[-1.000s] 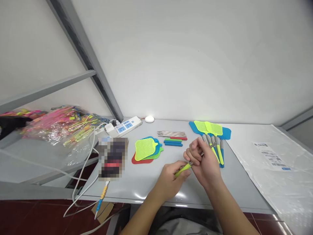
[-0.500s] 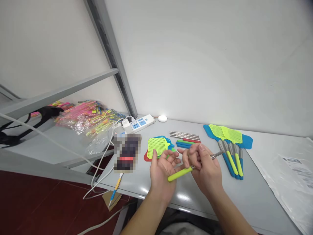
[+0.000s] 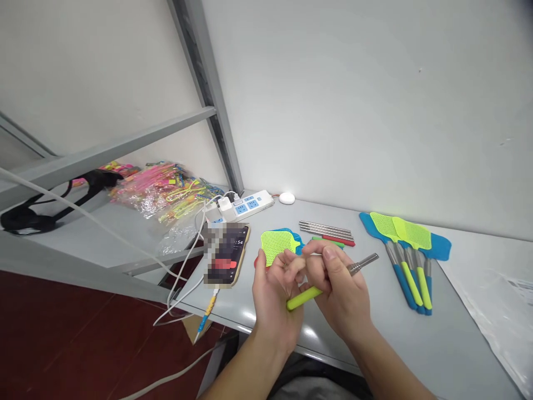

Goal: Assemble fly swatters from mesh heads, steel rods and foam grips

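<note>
My right hand (image 3: 343,303) is closed around a fly swatter handle, made of a yellow-green grip (image 3: 303,299) and a metal rod (image 3: 367,262) that sticks out past the thumb. Palm up, my left hand (image 3: 272,305) has its fingers loosely bent and apart, and the grip's end rests against its palm. Behind it lie loose swatter heads, a yellow-green one (image 3: 277,247) on top of blue and red ones. Several metal rods (image 3: 325,229) lie behind my hands beside a red grip (image 3: 339,240) and a green one (image 3: 328,242), partly hidden.
Several assembled swatters (image 3: 412,233) lie to the right, next to a white plastic sheet (image 3: 487,294). At left are a phone (image 3: 227,261) on a cable, a power strip (image 3: 254,205) and a round white device (image 3: 287,198). Bagged colourful items (image 3: 162,189) sit behind a metal frame (image 3: 220,111).
The camera view has shifted, so the table things appear farther right. My left fingers have bent in closer to my right fingers. The handle is still in my right hand.
</note>
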`<control>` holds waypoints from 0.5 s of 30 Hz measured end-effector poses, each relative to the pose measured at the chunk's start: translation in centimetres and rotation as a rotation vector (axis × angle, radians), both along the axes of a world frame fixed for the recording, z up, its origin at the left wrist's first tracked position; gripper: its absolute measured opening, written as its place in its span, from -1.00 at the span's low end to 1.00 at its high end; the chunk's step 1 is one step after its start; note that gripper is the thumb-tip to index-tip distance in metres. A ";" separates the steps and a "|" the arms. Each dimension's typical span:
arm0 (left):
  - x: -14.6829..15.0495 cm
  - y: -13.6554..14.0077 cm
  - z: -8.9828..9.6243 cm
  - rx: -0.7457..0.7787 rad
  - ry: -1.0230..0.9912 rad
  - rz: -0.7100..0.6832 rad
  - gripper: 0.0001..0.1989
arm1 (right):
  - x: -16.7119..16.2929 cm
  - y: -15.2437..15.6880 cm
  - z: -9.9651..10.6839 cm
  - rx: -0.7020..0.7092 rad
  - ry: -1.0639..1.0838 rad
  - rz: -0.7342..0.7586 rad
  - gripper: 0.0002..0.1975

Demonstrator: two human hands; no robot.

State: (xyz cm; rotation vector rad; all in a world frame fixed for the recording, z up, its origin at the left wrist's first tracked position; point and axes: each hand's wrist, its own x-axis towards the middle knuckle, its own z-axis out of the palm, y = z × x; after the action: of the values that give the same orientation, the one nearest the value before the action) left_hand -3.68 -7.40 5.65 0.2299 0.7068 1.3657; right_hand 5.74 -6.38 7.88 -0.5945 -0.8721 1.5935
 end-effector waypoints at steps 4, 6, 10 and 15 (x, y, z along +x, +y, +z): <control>0.8 -0.5 -0.7 -0.014 -0.002 -0.015 -0.54 | -0.2 0.0 0.0 -0.029 -0.062 0.018 -0.72; 1.5 -1.1 -1.1 -0.016 0.037 -0.079 -0.62 | -0.3 0.0 -0.5 -0.021 -0.155 0.031 -0.71; 1.6 -2.6 -2.8 -0.014 0.197 -0.255 -0.65 | -0.2 0.7 -1.9 0.063 -0.289 0.004 -0.67; -1.5 -4.5 -5.2 0.184 0.581 -0.351 -0.57 | -0.2 2.3 -2.2 -0.012 -0.128 -0.002 -0.63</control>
State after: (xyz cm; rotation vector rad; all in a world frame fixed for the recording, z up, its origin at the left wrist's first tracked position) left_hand -5.23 -11.88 0.47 0.8807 0.9644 1.0241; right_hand 5.58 -4.11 5.70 -0.7112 -0.9567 1.5730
